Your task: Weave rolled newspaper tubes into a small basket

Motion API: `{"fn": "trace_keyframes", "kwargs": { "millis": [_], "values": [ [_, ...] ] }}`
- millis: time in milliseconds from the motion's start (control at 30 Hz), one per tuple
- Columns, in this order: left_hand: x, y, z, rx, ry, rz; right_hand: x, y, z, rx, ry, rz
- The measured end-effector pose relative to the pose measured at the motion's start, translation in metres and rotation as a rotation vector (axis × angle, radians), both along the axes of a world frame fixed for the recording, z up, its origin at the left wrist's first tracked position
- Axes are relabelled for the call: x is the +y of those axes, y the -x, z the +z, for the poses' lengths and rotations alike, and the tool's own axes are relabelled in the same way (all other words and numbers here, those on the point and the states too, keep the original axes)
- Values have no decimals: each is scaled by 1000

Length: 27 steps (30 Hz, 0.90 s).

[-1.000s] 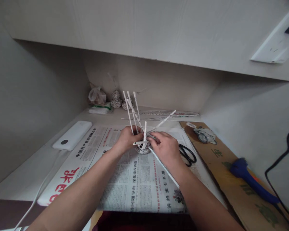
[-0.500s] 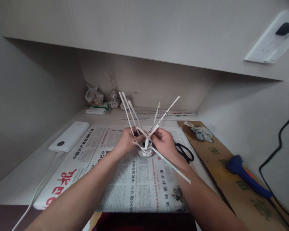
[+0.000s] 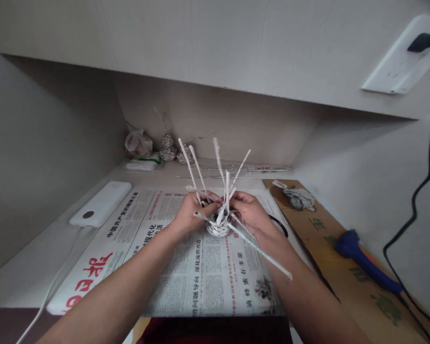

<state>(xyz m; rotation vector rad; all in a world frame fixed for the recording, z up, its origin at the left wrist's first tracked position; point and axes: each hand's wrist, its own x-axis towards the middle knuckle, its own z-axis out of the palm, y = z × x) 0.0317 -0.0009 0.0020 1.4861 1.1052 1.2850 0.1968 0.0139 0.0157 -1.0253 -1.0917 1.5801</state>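
A small round basket (image 3: 218, 228) woven from rolled newspaper strips is held between my hands above the newspaper (image 3: 179, 282). Several pale paper tubes stick up from its rim, and one longer paper tube (image 3: 268, 256) slants down to the right past my wrist. My left hand (image 3: 194, 208) is closed on the basket's left side, thumb over the rim. On the right side, my right hand (image 3: 248, 209) pinches at the rim among the tubes; its fingertips are partly hidden. Scissors (image 3: 280, 223) with black handles lie partly behind my right wrist.
A white power bank (image 3: 102, 204) with a cable lies left. Woven pieces (image 3: 168, 149), a plastic bag (image 3: 138, 142) and loose paper tubes (image 3: 236, 168) are at the back. Cardboard (image 3: 317, 234) on the right bears a blue-handled tool (image 3: 365, 263) and a crumpled bundle (image 3: 300, 198). A shelf overhangs.
The upright tubes have shifted, and one now stands near the middle. My right hand has moved slightly right, covering more of the scissors. The long tube reaches a little further right.
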Motion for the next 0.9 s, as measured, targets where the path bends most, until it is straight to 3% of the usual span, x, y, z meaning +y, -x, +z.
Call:
{"fn": "trace_keyframes", "kwargs": {
  "millis": [400,767,900],
  "values": [
    [-7,9,15,223,-208,-131,5,3,-8,50,69,-67],
    [-7,12,18,358,-228,-52,-3,-2,4,53,5,191],
    [-5,13,17,419,-264,-30,-4,3,0,78,-16,182]
  ]
}}
